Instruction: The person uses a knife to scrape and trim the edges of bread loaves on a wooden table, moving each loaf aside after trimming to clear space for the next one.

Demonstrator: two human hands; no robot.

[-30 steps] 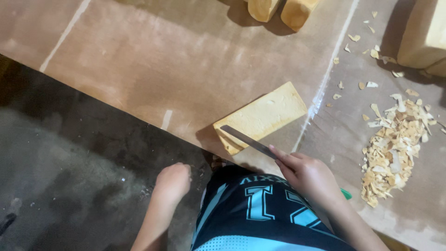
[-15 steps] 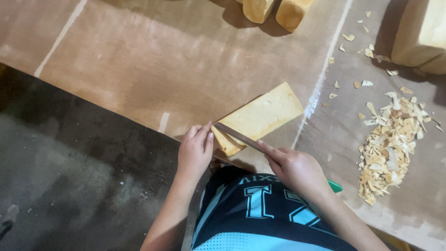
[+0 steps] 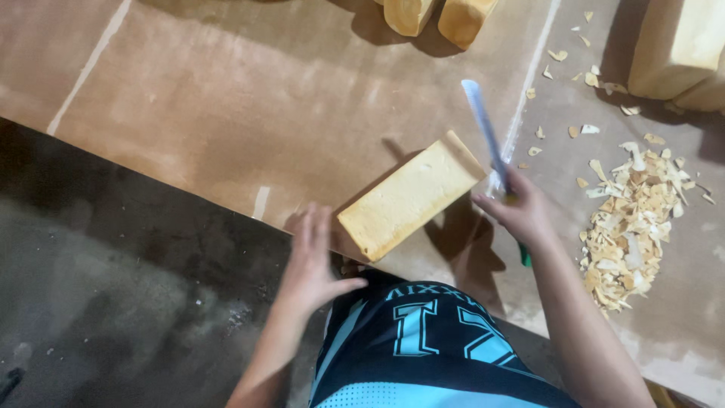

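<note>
Centrally, one pale yellow rectangular block [image 3: 411, 195] lies flat and slantwise near the front edge of the brown board table [image 3: 226, 113], one corner close to the person's body. The right hand [image 3: 521, 211] is closed around a knife [image 3: 487, 136], whose single long blade points up and away, just right of the block and apart from it; a bit of green handle shows below the wrist. The left hand [image 3: 313, 261] is spread with nothing in it, resting at the table's edge just left of the block's near corner; whether it touches the block I cannot tell. Two more tan blocks [image 3: 438, 15] sit at the top edge, and a stack of larger pale blocks [image 3: 680, 45] stands at the upper right, cut off by the frame. One heap of shavings [image 3: 627, 219] lies to the right, with loose flakes scattered above it. Pale seams cross the board. Beneath the table lies a dark, rough grey floor [image 3: 113, 302].
</note>
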